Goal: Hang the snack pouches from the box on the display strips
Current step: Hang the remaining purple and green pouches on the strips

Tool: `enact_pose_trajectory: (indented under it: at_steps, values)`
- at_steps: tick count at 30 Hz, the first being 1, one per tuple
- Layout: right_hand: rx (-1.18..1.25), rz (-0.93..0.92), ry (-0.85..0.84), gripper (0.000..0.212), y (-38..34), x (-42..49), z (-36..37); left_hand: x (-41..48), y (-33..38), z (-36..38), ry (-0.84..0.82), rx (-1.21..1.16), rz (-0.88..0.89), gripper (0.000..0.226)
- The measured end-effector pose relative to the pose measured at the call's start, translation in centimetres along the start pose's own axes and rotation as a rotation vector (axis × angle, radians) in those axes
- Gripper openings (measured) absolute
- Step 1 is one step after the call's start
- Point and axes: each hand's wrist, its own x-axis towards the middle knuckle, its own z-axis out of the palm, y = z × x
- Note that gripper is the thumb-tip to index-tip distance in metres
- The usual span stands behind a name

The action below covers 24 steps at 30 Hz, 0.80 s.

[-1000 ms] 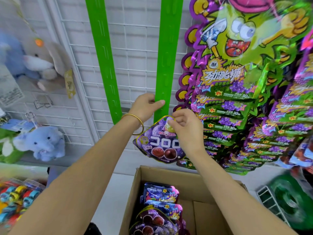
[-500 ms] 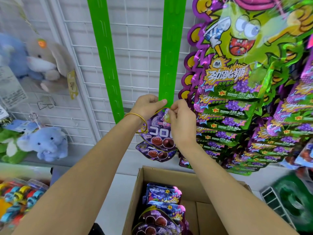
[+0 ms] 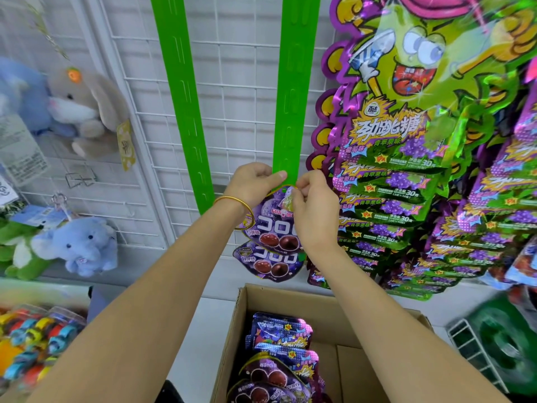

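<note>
Head view, right grip: your right grip (image 3: pixel 315 210) is closed on the top edge of the upper pouch (image 3: pixel 271 228), with the fingertips curled round it.
Left grip: your left grip (image 3: pixel 255 184) pinches the bottom end of the right strip (image 3: pixel 293 82), thumb flat across its front.
Upper pouch: purple and facing you between your wrists, its top right at the strip's bottom end. You cannot tell whether it is hooked on.
Lower pouch (image 3: pixel 270 264): the same kind, directly beneath and partly overlapped by the upper one.
Bracelet (image 3: pixel 235 206): gold, on your left wrist, crossing the upper pouch's left edge.
Left strip (image 3: pixel 186 97): green and bare, slanting down the wire grid (image 3: pixel 238 68) beside the right strip.
Box (image 3: pixel 328 309): open cardboard, on the white worktop (image 3: pixel 200 321) below your arms.
Pouches in the box (image 3: pixel 279 344): purple, stacked along its left side.
Candy packs (image 3: pixel 406 181): green and purple, hanging in overlapping rows just right of the right strip.
Plush toys: a rabbit (image 3: pixel 84 109) and a blue elephant (image 3: pixel 78 245) at the left.
</note>
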Motion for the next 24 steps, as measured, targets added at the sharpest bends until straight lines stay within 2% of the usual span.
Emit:
enact_pose_trajectory:
  at_steps: [5, 9, 13, 18, 22, 24]
  values:
    - [-0.030, 0.059, -0.039, 0.009, 0.5, -0.7, 0.4, -0.1, -0.3, 0.0, 0.006, -0.001, 0.005, 0.023]
    - [-0.129, 0.076, -0.091, 0.013, 1.0, -1.3, 0.5, -0.7, -1.1, 0.0, -0.003, -0.042, -0.015, 0.007]
    - [-0.153, 0.045, -0.101, 0.013, 1.4, -1.4, 0.4, -1.4, -2.7, -0.1, -0.050, 0.013, 0.014, 0.015]
    - [-0.217, -0.020, -0.137, 0.015, 1.7, -2.4, -0.4, -2.5, -3.6, -0.3, -0.022, 0.117, 0.076, 0.030]
    - [-0.133, -0.039, -0.095, 0.027, 3.1, -6.5, -2.7, -5.4, -4.9, -1.1, 0.127, 0.277, 0.142, 0.038]
    - [-0.064, 0.011, -0.199, 0.025, 5.1, -10.3, -3.4, -8.0, -5.8, -1.2, 0.163, 0.289, 0.154, 0.037]
